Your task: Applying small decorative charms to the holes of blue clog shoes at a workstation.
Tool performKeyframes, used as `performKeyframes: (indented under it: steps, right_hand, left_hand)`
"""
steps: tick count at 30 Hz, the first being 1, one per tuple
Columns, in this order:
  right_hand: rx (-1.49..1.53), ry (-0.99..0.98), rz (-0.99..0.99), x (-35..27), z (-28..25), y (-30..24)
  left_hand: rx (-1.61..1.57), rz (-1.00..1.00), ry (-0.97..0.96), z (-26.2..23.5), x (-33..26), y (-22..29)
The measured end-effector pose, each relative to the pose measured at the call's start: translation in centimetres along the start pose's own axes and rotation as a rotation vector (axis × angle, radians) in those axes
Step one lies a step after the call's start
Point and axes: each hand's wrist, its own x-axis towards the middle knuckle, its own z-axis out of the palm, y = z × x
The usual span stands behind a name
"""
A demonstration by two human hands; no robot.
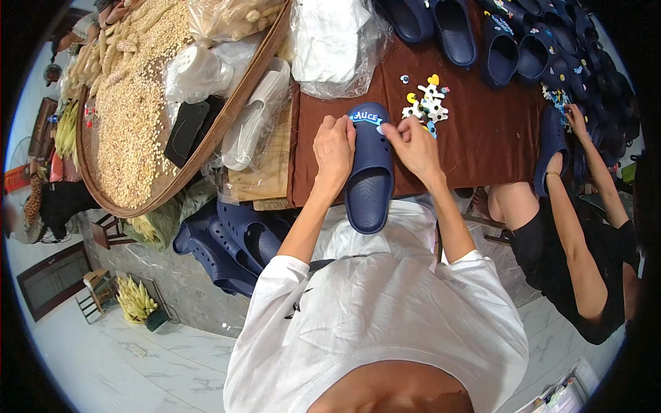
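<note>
Shows left hand curled around one edge of the blue shoe, likely bracing, and right hand pinched at the opposite edge, any held piece indistinct. Sets the shoe between both, toe outward, probably exposing the tag; places charms just beyond right hand, presumably for reach.

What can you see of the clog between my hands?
The navy clog looks like moulded foam, with a few holes and a dimpled footbed. A lettered light-blue banner charm sits near its toe, which points away from you. The heel end extends past the brown cloth. Your left hand is against its left side; your right hand is beside the charm, contact unclear.
</note>
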Motion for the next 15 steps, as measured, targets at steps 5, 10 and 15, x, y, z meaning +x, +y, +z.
performKeyframes:
  steps: [5, 10, 15]
  right_hand:
    - [-0.086, -0.099, -0.003, 1.4, 1.0, -0.5]
    - [-0.147, 0.031, -0.281, 1.1, 1.5, -0.3]
    - [-0.182, -0.006, -0.308, 1.4, 1.6, -0.3]
  left_hand:
    - [-0.097, 0.028, 0.072, 0.5, 0.1, 0.0]
    - [-0.16, -0.008, -0.02, 0.0, 0.5, 0.6]
    - [-0.201, -0.037, -0.049, 0.3, 0.4, 0.1]
